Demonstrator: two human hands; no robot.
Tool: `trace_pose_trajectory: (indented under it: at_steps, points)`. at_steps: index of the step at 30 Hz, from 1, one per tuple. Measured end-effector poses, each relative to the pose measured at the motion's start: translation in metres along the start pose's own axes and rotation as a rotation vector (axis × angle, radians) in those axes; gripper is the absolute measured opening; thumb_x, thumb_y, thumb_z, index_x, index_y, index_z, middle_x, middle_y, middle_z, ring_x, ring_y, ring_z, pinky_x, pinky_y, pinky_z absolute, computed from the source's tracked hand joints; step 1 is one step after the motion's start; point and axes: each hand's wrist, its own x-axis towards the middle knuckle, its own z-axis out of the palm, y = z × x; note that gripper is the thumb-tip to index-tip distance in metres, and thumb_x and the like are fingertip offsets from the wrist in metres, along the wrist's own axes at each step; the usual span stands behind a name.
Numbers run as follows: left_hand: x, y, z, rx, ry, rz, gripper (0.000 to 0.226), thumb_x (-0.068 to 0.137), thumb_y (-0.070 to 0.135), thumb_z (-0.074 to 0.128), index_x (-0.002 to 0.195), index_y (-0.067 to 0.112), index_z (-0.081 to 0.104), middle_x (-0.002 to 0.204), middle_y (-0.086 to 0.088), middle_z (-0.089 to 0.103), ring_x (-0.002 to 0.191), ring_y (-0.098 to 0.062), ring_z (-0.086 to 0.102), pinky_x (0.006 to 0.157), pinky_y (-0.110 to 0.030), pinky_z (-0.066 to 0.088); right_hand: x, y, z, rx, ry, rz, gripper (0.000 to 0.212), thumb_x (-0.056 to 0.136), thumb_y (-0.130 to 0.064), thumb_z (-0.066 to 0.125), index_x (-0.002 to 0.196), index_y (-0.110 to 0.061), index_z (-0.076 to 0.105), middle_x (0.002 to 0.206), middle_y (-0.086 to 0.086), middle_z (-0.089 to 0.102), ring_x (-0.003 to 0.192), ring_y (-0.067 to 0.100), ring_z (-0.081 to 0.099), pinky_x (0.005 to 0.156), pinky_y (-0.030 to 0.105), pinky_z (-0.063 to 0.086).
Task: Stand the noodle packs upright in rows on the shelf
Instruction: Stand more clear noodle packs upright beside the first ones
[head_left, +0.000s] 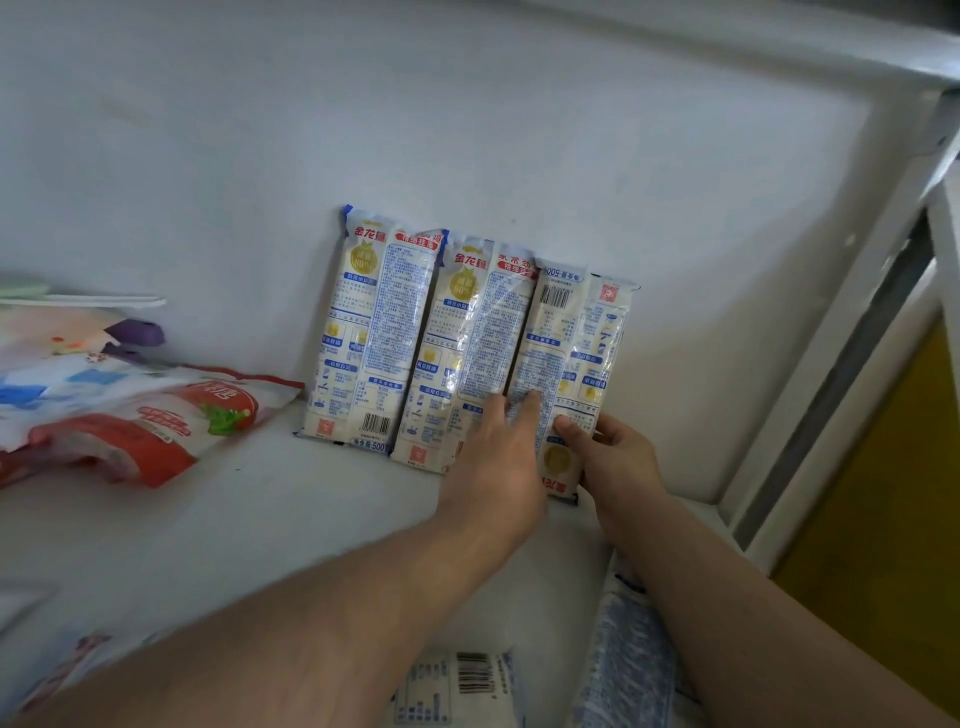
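Three white-and-blue noodle packs stand side by side against the back wall of the white shelf (260, 499). The left pack (363, 332) and the middle pack (462, 353) are upright with their labels on top. The right pack (571, 353) stands upside down, barcode at the top. My left hand (493, 457) presses flat on the lower parts of the middle and right packs. My right hand (613, 457) grips the lower right edge of the right pack, thumb on its front.
Red-and-white bags (145, 421) lie at the shelf's left with other packets stacked behind them. More noodle packs (457, 686) (628, 660) lie below my arms near the front edge. A grey shelf post (852, 332) and the side wall close the right.
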Motion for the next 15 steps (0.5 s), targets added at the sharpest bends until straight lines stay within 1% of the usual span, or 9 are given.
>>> trace_pose_trajectory:
  at_steps: [3,4,6,7,8,9,11,13,15]
  points:
    - [-0.003,0.001,-0.004,0.009,-0.005,0.0,0.077,0.09,0.009,0.061,0.155,0.026,0.022,0.151,-0.003,0.025,0.128,-0.026,0.045,0.096,-0.042,0.051,-0.004,-0.002,-0.001,-0.049,-0.007,0.022,0.029,0.095,-0.021,0.073,0.123,-0.015,0.072,0.106,0.005,0.078,0.096,0.026,0.075,0.087,0.045,0.062]
    - [-0.004,0.001,-0.006,0.013,-0.007,0.003,0.075,0.09,0.01,0.06,0.154,0.025,0.024,0.151,-0.003,0.026,0.126,-0.026,0.047,0.094,-0.042,0.052,-0.005,-0.004,-0.001,-0.062,-0.002,0.023,0.031,0.095,-0.022,0.073,0.124,-0.013,0.072,0.104,0.004,0.078,0.094,0.024,0.076,0.083,0.041,0.063]
    - [-0.007,0.0,-0.011,0.015,-0.011,0.013,0.071,0.089,0.01,0.06,0.152,0.024,0.029,0.148,-0.003,0.029,0.117,-0.025,0.053,0.088,-0.041,0.053,-0.01,-0.01,-0.002,-0.085,0.017,0.007,0.032,0.094,-0.021,0.075,0.124,-0.01,0.071,0.101,0.002,0.077,0.086,0.016,0.074,0.067,0.027,0.059]
    - [-0.008,-0.001,-0.015,0.021,-0.012,0.019,0.068,0.089,0.01,0.059,0.15,0.023,0.031,0.146,-0.003,0.032,0.112,-0.025,0.055,0.086,-0.041,0.054,-0.014,-0.013,-0.003,-0.095,0.031,-0.011,0.035,0.093,-0.021,0.076,0.125,-0.01,0.069,0.104,0.003,0.077,0.082,0.012,0.072,0.061,0.021,0.054]
    - [-0.009,-0.001,-0.019,0.031,-0.017,0.023,0.066,0.09,0.01,0.059,0.149,0.021,0.034,0.143,-0.004,0.035,0.11,-0.024,0.055,0.086,-0.041,0.053,-0.018,-0.016,-0.004,-0.105,0.046,-0.033,0.042,0.092,-0.021,0.077,0.13,-0.01,0.066,0.113,0.006,0.076,0.081,0.01,0.069,0.058,0.018,0.049]
    - [-0.01,-0.001,-0.024,0.039,-0.025,0.024,0.063,0.09,0.011,0.059,0.148,0.019,0.036,0.14,-0.004,0.037,0.111,-0.024,0.055,0.088,-0.041,0.053,-0.021,-0.018,-0.005,-0.117,0.064,-0.053,0.052,0.091,-0.022,0.077,0.138,-0.008,0.06,0.123,0.009,0.072,0.084,0.012,0.067,0.057,0.017,0.046]
    - [-0.013,-0.002,-0.035,0.044,-0.036,0.022,0.061,0.09,0.011,0.06,0.147,0.018,0.039,0.135,-0.004,0.041,0.115,-0.023,0.052,0.093,-0.04,0.05,-0.032,-0.022,-0.008,-0.154,0.079,-0.09,0.067,0.091,-0.026,0.077,0.149,-0.008,0.048,0.137,0.012,0.064,0.097,0.017,0.061,0.063,0.02,0.044]
    - [-0.02,-0.002,-0.047,0.051,-0.049,0.025,0.057,0.089,0.01,0.06,0.143,0.018,0.043,0.129,-0.003,0.043,0.112,-0.022,0.052,0.088,-0.036,0.049,-0.046,-0.028,-0.01,-0.199,0.062,-0.106,0.07,0.091,-0.029,0.077,0.151,-0.009,0.047,0.14,0.01,0.06,0.103,0.017,0.056,0.076,0.026,0.044]
    - [-0.028,-0.005,-0.06,0.068,-0.074,0.012,0.051,0.088,0.01,0.06,0.138,0.017,0.047,0.128,-0.002,0.044,0.11,-0.021,0.052,0.087,-0.036,0.049,-0.06,-0.034,-0.008,-0.227,0.041,-0.097,0.069,0.091,-0.03,0.078,0.15,-0.009,0.048,0.136,0.009,0.061,0.103,0.016,0.056,0.078,0.026,0.043]
